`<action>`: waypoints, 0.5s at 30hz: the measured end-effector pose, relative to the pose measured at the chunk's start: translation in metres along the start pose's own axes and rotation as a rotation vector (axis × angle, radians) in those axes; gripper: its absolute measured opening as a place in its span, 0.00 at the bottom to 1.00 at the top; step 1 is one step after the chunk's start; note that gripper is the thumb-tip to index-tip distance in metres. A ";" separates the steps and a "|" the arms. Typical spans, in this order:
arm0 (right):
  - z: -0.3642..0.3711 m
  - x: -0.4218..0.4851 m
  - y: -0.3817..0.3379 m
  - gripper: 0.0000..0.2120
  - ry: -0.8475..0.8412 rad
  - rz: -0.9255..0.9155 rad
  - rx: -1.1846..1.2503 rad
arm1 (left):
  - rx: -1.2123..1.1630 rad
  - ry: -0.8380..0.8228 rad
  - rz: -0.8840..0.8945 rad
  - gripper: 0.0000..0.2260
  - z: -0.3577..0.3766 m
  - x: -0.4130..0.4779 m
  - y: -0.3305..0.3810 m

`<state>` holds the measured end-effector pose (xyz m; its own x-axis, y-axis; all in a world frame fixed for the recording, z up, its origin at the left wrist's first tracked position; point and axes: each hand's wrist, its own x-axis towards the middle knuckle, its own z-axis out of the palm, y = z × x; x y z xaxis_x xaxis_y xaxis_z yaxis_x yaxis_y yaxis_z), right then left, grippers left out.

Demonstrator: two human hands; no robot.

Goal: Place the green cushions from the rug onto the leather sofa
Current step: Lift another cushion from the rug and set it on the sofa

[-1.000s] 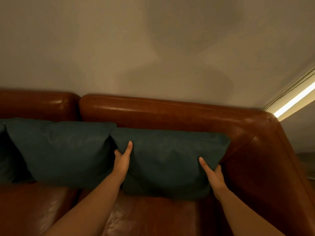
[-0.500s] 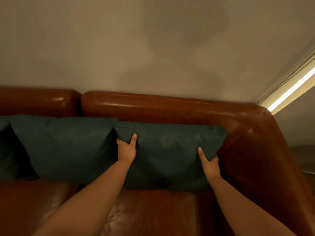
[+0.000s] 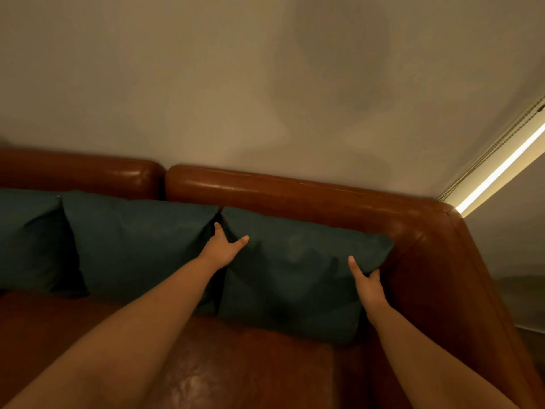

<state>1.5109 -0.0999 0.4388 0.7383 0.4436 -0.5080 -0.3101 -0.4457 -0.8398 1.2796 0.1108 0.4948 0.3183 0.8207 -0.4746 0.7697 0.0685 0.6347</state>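
A dark green cushion (image 3: 295,276) stands upright at the right end of the brown leather sofa (image 3: 309,196). Its back leans on the backrest, its lower edge sits on the seat, and its right corner touches the armrest.

The left hand (image 3: 221,247) holds the cushion's upper left edge. Its grip pinches the fabric, with the thumb lying on the front face and the fingers tucked behind the edge, in the gap beside the next cushion.

The right hand (image 3: 370,287) holds the right edge lower down. Its grip also pinches the cushion, thumb on the front and fingers curled round the side next to the armrest. Both bare forearms reach in from the near edge over the seat.

A second green cushion (image 3: 138,243) leans on the backrest just to the left, touching the first. A third green cushion (image 3: 26,237) stands beside that one at the left edge of the view.

A plain pale wall (image 3: 206,84) rises behind the sofa. A bright light strip (image 3: 501,169) runs diagonally at the far right.
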 end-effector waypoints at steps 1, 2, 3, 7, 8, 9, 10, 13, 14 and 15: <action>0.001 0.001 -0.004 0.43 0.019 -0.004 -0.008 | 0.009 0.007 0.016 0.44 -0.001 -0.005 0.000; 0.002 0.000 -0.008 0.44 0.036 -0.009 -0.017 | 0.014 0.011 0.033 0.44 -0.001 -0.009 0.000; 0.002 -0.003 -0.011 0.46 0.042 -0.020 -0.023 | 0.016 0.019 0.049 0.43 -0.002 -0.015 -0.001; 0.001 -0.022 -0.025 0.46 0.026 -0.063 -0.038 | 0.009 0.057 0.097 0.43 -0.011 -0.039 -0.006; 0.001 -0.028 -0.029 0.43 0.021 -0.078 -0.056 | 0.001 0.070 0.099 0.43 -0.014 -0.046 -0.008; 0.001 -0.034 -0.032 0.42 0.003 -0.104 -0.074 | -0.006 0.082 0.097 0.42 -0.017 -0.053 -0.010; 0.001 -0.039 -0.036 0.40 -0.019 -0.135 -0.102 | -0.009 0.097 0.096 0.42 -0.019 -0.060 -0.012; 0.006 -0.056 -0.048 0.37 -0.065 -0.231 -0.171 | -0.011 0.111 0.094 0.41 -0.026 -0.083 -0.022; 0.008 -0.063 -0.052 0.36 -0.081 -0.259 -0.178 | -0.010 0.116 0.094 0.40 -0.028 -0.090 -0.026; 0.011 -0.069 -0.055 0.34 -0.099 -0.284 -0.181 | 0.000 0.126 0.096 0.40 -0.030 -0.096 -0.030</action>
<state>1.4705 -0.0972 0.5177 0.7157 0.6385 -0.2829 0.0168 -0.4207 -0.9071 1.2092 0.0468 0.5396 0.3186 0.8879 -0.3317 0.7394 -0.0139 0.6731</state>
